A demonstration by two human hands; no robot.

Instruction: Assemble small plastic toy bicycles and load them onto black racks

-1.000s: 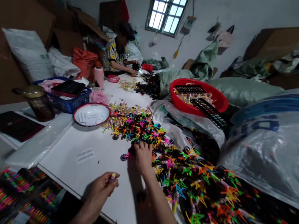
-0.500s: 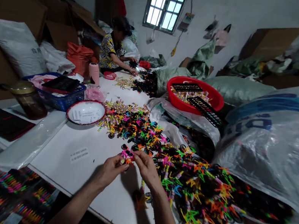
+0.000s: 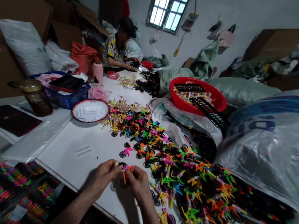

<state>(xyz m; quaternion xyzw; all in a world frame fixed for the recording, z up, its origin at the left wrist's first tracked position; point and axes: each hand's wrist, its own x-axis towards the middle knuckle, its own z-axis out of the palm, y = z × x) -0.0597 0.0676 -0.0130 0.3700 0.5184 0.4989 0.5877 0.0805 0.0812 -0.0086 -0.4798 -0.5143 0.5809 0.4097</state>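
Close over the white table (image 3: 71, 164), my left hand (image 3: 106, 177) and my right hand (image 3: 138, 183) are pinched together on a small plastic toy bicycle (image 3: 125, 177), orange and pink with black wheels. Fingers cover much of it, so I cannot tell whether it is one piece or two. A pink toy bicycle (image 3: 126, 150) lies alone just beyond my fingers. Right of my hands spreads a heap of toy bicycles (image 3: 197, 186) in bright colours, mixed with patterned tubes.
An enamel dish (image 3: 90, 111) holding paper labels stands beyond my left hand, near a blue basket (image 3: 75, 99) and a lidded jar (image 3: 34, 99). A red basin (image 3: 220, 103) sits behind the heap. Across the table a co-worker (image 3: 116, 50) handles dark pieces. Bulging sacks (image 3: 276, 146) crowd the right.
My hands have come down nearer to me with the toy bicycle. A pink toy bicycle now lies on the table about where they were. The view has shifted slightly.
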